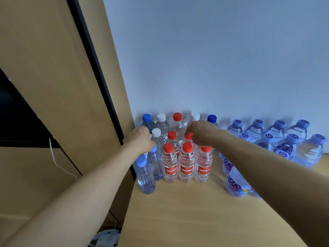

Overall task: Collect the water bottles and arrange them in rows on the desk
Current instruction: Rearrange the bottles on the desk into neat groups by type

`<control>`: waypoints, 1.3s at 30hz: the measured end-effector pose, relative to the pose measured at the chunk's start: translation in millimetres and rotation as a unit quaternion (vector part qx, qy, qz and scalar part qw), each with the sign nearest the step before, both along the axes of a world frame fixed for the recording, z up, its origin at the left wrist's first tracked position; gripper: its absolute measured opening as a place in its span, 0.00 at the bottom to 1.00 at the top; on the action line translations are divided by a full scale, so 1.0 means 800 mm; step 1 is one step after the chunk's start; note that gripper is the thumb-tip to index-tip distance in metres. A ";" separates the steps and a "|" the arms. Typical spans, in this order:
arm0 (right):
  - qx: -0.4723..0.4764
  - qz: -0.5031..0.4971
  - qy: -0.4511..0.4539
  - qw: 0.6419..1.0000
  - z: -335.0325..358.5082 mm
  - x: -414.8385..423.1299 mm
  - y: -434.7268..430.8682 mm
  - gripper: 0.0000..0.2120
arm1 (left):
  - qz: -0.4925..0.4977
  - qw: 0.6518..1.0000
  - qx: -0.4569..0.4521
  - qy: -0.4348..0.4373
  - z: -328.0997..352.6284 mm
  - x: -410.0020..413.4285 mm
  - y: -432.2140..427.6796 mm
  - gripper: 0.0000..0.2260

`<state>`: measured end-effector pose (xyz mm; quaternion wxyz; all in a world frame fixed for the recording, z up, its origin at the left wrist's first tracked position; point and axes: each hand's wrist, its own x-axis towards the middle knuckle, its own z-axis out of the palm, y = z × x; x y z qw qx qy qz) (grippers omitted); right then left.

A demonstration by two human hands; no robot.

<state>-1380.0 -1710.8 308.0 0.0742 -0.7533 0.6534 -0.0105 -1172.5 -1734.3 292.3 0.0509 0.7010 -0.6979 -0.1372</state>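
With rows already formed at the far left of the desk (178,211), the right hand (201,134) pinches a middle-row red-capped bottle (188,138) by its cap while the left hand (139,139) curls over the left column, its hold hidden, and next likely comes gentle nudging into line.

Rowed bottles (186,163) on desk (195,211), right grip (201,134) pinching red cap (189,134), left grip (139,139) curled

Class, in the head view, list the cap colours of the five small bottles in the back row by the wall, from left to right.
blue cap → white cap → red cap → second white cap → dark blue cap
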 end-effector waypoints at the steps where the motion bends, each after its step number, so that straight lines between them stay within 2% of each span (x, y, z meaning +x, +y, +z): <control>1: -0.004 0.006 -0.001 1.000 0.000 0.000 0.001 0.16 | 0.006 1.000 0.002 0.002 0.000 -0.001 -0.003 0.08; 8: -0.032 0.062 -0.007 0.998 -0.013 0.031 0.000 0.16 | 0.025 0.998 0.047 0.015 -0.018 0.020 -0.004 0.02; 13: -0.055 0.111 -0.038 0.992 -0.007 0.078 0.004 0.17 | 0.043 0.994 0.025 0.096 -0.017 0.031 0.005 0.13; 17: -0.017 0.164 -0.043 0.985 -0.011 0.112 0.015 0.19 | 0.088 0.978 0.063 0.177 -0.028 0.045 0.011 0.07; 22: 0.044 0.217 -0.035 0.974 -0.027 0.145 0.029 0.15 | 0.073 0.973 0.157 0.151 -0.060 0.065 0.041 0.10; 25: 0.050 0.214 -0.034 0.975 -0.037 0.159 0.028 0.14 | 0.044 0.965 0.206 0.154 -0.066 0.070 0.055 0.12; 29: 0.042 0.182 -0.014 0.982 -0.044 0.178 0.021 0.11 | 0.029 0.959 0.214 0.185 -0.066 0.081 0.056 0.19; 32: 0.038 0.188 0.025 0.981 -0.044 0.191 0.020 0.13 | 0.030 0.961 0.201 0.187 -0.067 0.088 0.052 0.15; 35: 0.027 0.167 0.016 0.985 -0.043 0.203 0.016 0.13 | 0.035 0.964 0.191 0.180 -0.072 0.097 0.047 0.10; 39: 0.016 0.146 0.001 0.989 -0.044 0.215 0.008 0.13 | 0.041 0.966 0.184 0.177 -0.080 0.105 0.043 0.11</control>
